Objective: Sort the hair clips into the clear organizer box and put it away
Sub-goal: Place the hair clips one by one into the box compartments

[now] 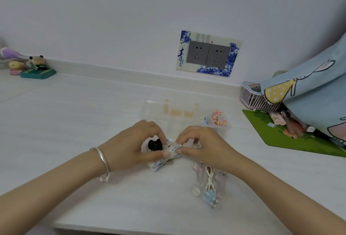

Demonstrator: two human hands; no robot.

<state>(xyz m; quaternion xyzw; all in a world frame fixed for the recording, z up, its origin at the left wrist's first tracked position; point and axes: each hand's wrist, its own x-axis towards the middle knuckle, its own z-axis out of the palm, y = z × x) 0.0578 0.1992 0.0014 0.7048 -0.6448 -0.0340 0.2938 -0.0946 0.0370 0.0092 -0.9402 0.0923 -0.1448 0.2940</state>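
The clear organizer box (149, 107) lies open on the white table, straight ahead of me. A pink floral clip (218, 117) and a small blue-white clip (203, 119) sit in its right compartments. Several black claw clips (155, 145) lie in a near left compartment. My left hand (133, 145) and my right hand (201, 145) both pinch a blue-and-white fabric bow clip (169, 153) over the box's near edge. More clips (207, 182), pink, white and light blue, lie in a loose pile on the table under my right forearm.
A green mat (292, 137) with pens on it lies at right, under a light blue printed bag (314, 92) and beside a pink slatted basket (252, 98). Small figurines (35, 66) stand at the far left. A wall socket plate (207, 54) is behind the box.
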